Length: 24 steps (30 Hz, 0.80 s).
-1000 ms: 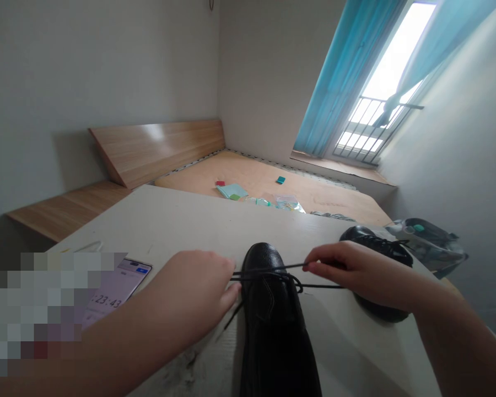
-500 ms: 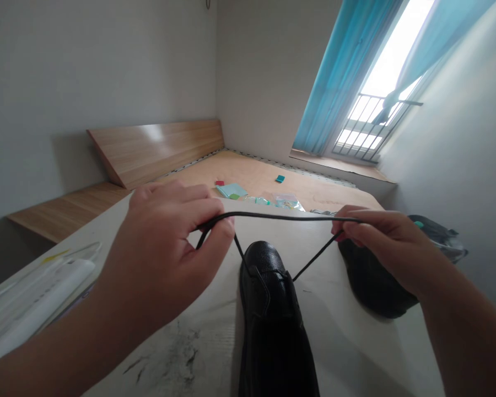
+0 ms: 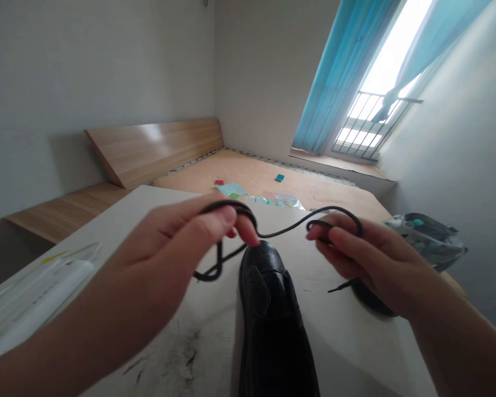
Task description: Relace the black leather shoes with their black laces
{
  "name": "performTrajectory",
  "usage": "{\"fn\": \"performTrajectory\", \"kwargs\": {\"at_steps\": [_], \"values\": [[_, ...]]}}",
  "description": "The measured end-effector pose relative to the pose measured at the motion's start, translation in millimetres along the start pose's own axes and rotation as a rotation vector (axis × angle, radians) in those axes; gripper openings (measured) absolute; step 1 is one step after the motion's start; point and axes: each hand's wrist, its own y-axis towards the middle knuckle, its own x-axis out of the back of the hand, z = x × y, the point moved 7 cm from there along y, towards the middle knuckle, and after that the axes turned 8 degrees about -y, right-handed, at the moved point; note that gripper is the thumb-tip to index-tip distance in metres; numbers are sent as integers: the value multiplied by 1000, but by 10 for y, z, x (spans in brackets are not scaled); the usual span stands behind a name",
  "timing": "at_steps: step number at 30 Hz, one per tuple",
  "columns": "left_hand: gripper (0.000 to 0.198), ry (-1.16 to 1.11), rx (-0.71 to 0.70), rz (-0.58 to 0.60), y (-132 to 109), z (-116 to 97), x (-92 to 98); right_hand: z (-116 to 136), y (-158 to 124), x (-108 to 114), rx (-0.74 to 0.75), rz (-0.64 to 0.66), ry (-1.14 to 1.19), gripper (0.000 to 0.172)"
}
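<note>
A black leather shoe [image 3: 268,309] rests on the white tabletop with its toe pointing away from me. Above its toe, a thin black shoelace [image 3: 287,229] runs between my two hands. My left hand [image 3: 190,237] pinches several looped strands of it between thumb and fingers. On the other side, my right hand [image 3: 367,248] is closed on the lace, which curls round its fingertips, and a lace tip hangs below. No lace shows in the shoe's visible eyelets. A second black shoe [image 3: 376,300] is mostly hidden behind my right hand.
The white table [image 3: 182,342] has dark scuffs. A white power strip [image 3: 62,286] lies at the left. Beyond the table is a bed [image 3: 248,165] with small packets on it. A clear plastic bag [image 3: 432,237] stands at the far right.
The lace was stretched nearly straight between my hands, with strands reaching down to the shoe. Now it hangs slack in loops, away from the eyelets, and its tip shows below my right hand.
</note>
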Motion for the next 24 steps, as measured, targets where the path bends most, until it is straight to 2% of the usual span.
{"fn": "performTrajectory", "kwargs": {"at_steps": [2,5,7,9,12,15,17,19,21,23,24], "values": [[25,-40,-31,137,-46,-79,-199,-7,-76,-253,3,162,-30,35],[20,6,-157,275,-107,-208,-417,8,-190,-630,0,404,102,48],[21,59,-240,334,-138,-259,-496,55,-221,-784,14,476,221,42],[24,93,-276,356,-155,-268,-524,88,-207,-829,21,459,277,33],[19,119,-279,244,-142,-263,-452,78,-152,-706,-5,312,224,37],[20,146,-233,160,-124,-244,-406,104,-104,-378,38,68,101,43],[12,188,-177,232,-129,-203,-481,169,-82,-123,125,-97,-8,43],[4,265,-141,395,-186,-140,-639,198,-45,65,163,-196,-213,42],[4,381,-138,588,-309,-50,-823,120,30,146,93,-185,-499,43],[8,518,-140,695,-434,58,-946,-78,110,119,-39,-37,-782,45],[15,580,-145,706,-478,103,-979,-200,132,82,-98,65,-888,44]]}}
